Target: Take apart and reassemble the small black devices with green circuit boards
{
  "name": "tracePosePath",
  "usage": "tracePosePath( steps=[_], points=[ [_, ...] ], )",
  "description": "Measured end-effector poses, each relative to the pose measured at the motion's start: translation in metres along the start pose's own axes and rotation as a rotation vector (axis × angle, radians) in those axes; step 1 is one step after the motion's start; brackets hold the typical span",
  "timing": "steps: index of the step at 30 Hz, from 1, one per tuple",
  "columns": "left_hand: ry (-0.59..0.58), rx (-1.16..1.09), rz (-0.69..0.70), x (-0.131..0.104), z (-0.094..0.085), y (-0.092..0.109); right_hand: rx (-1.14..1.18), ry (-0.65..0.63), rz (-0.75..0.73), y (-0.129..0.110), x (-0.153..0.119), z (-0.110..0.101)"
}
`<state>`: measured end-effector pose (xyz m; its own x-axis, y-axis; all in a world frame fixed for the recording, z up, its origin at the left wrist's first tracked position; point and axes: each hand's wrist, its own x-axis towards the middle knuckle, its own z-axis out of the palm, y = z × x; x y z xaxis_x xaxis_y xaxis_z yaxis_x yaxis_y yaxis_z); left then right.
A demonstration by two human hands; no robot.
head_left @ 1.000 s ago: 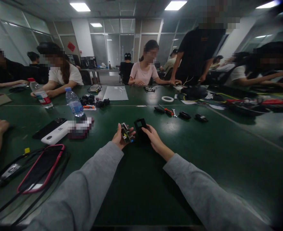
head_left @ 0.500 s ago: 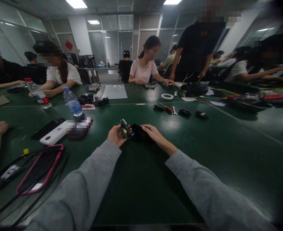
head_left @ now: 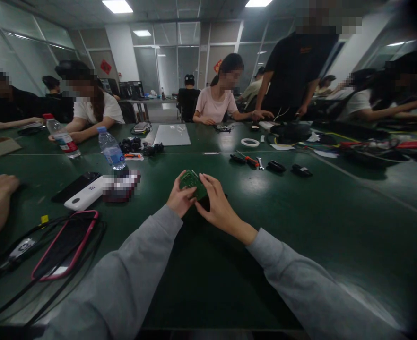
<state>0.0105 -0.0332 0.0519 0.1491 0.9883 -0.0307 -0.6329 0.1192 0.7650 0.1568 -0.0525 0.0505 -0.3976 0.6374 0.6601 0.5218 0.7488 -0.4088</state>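
Both hands meet here above the green bench (head_left: pixel 201 283)! The left hand (head_left: pixel 180 196) pinches the green circuit board (head_left: pixel 191 181), its face tipped up in view. Over on the other side, the right hand (head_left: pixel 218 204) grips the black case (head_left: pixel 204 203), mostly hidden under the palm, fingertips at the board's right edge. Beyond them lie a screwdriver (head_left: pixel 252 162) and a wrench (head_left: pixel 260 163); well left, a pink-rimmed phone (head_left: pixel 65 248) among black cables (head_left: pixel 8 304).

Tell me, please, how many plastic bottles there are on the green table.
2: the red-capped plastic bottle on the left, and the blue-capped plastic bottle to its right, closer to the left hand. Others could be hidden behind things.
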Motion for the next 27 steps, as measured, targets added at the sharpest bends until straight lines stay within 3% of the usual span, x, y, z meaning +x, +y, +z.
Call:
tracePosePath(
  steps=[5,11,15,17,19,22,27],
  points=[
    [-0.065,0.082,0.189,-0.015,0.02,-0.005,-0.003,0.05,0.093,0.012,-0.004,0.007],
    [-0.144,0.085,0.154,-0.024,0.032,0.0,-0.059,0.224,0.168,0.011,0.008,-0.015],
    [-0.233,0.156,0.221,-0.024,0.031,0.006,-0.121,0.245,0.139,0.011,0.015,-0.025],
    [-0.195,0.241,0.29,-0.018,0.022,0.006,-0.118,0.242,0.148,0.015,0.014,-0.023],
    [-0.042,0.345,0.406,-0.009,0.008,0.004,-0.133,0.218,0.194,0.021,0.011,-0.018],
    [0.159,0.574,0.531,0.009,-0.019,-0.001,-0.234,0.082,0.235,0.033,0.006,-0.013],
    [0.23,0.677,0.53,0.023,-0.042,-0.006,-0.372,-0.177,0.193,0.043,0.006,-0.016]
  ],
)
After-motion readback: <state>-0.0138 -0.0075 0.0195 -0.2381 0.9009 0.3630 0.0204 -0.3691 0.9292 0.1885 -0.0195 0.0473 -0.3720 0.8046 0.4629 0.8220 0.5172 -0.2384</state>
